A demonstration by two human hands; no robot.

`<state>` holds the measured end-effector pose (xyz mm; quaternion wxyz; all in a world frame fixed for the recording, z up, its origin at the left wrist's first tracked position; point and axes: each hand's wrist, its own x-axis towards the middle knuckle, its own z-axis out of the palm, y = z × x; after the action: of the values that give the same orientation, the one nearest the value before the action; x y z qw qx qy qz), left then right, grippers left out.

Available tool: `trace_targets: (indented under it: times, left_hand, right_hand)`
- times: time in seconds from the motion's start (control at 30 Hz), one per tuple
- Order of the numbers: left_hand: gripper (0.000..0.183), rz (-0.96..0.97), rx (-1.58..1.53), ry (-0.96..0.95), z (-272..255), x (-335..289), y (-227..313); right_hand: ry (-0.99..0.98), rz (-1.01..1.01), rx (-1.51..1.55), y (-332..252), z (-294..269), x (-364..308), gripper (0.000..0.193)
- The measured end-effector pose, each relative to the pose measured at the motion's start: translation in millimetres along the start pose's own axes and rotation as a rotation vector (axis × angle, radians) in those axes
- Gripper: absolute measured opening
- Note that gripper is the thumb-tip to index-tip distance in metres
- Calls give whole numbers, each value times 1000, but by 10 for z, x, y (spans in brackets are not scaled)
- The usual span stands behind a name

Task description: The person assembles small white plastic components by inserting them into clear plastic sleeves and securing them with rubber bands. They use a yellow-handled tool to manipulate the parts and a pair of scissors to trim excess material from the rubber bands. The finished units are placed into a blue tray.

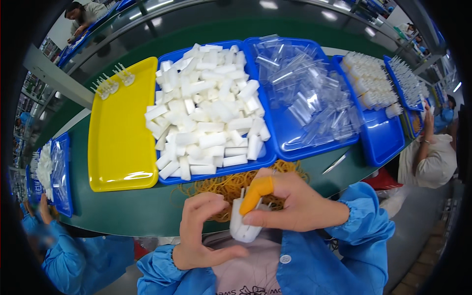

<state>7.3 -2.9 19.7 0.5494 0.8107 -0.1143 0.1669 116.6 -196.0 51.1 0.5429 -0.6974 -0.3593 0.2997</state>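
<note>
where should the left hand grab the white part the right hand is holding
Probably low on the bare left side of the white part, coming from the left. The right hand's thumb and orange-covered finger cover much of its right and upper face, and the slim prong at the top looks easier to bend. The left hand is open on that side.

Factory assembly line: long green workbench [132, 211], row of blue parts trays [285, 129], co-workers [86, 255] at both sides
</note>
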Motion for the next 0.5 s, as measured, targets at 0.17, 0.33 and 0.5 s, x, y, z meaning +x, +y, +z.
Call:
trace_targets:
  times: [0.17,0.33,0.5]
  left_hand:
    - [75,-230,-355,-114,147,-90,-47]
    - [69,-381,-636,51,77,-50,-76]
    - [62,-489,-840,152,47,-42,-69]
  right_hand:
    - [2,-233,-226,-67,-46,5,23]
    - [520,-104,-560,100,-762,153,32]
    - [602,-95,-1093,623,-976,199,40]
